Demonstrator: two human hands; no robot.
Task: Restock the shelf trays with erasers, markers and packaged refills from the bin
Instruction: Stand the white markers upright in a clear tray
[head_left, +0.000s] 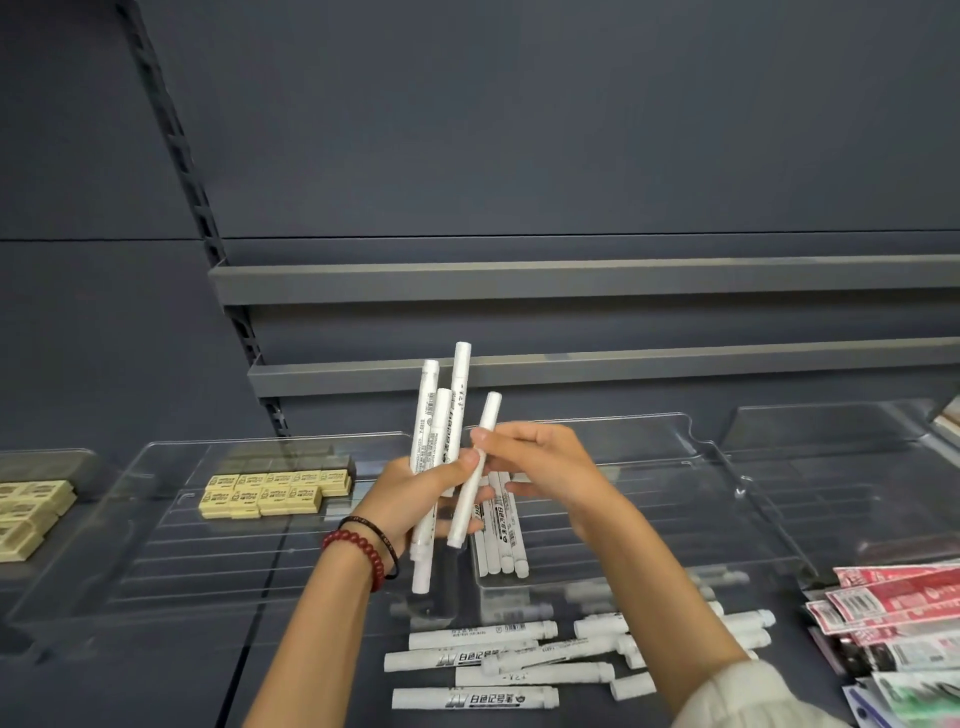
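Now a bundle of white markers (434, 452) is held upright in the left hand (415, 499).
One marker (475, 483) is pinched by the right hand (540, 467), its long axis steep, directly above the row of markers (501, 530) lying front-to-back in the clear tray (675, 519).

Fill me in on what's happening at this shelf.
A person is restocking white markers. The left hand grips a bunch of markers upright, while the right hand pinches a single marker beside them. A few markers already lie in the clear tray behind the hands. More loose markers lie lower down, nearer the person. Yellow erasers sit in the tray to the left, and the packaged refills lie at the right.
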